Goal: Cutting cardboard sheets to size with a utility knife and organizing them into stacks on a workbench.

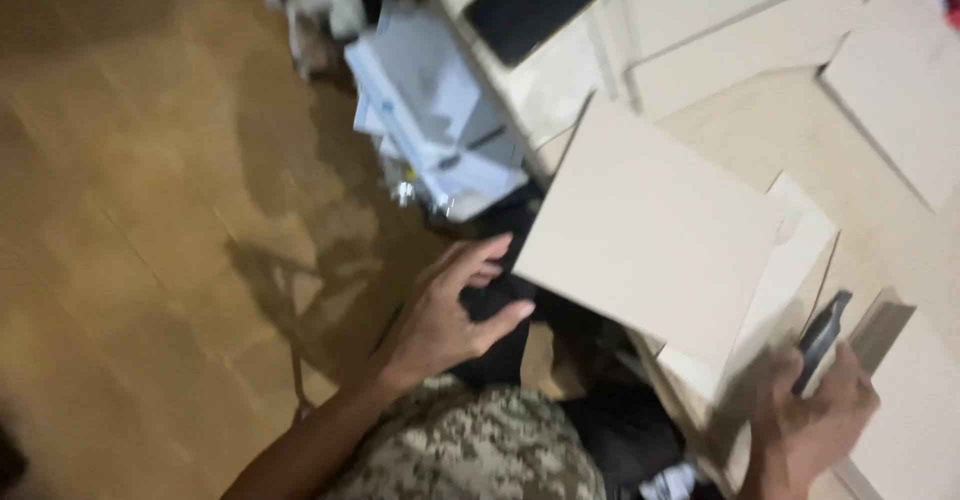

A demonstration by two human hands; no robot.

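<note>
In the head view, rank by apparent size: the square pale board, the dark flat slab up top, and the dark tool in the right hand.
1. Square pale board, largest.
2. Dark flat slab.
3. Dark tool in the right hand, smallest, though partly hidden and blurred.

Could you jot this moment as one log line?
left hand: open, reaching toward square board | right hand: holding dark flat tool | wooden floor

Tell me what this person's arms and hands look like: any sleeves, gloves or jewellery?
Both hands are bare, with no gloves. The left hand and its forearm show no sleeve, watch or ring that I can make out. The right hand also looks ungloved, with a bare wrist. The picture is blurred, so small details could be missed. Camouflage-patterned clothing shows below.
</note>
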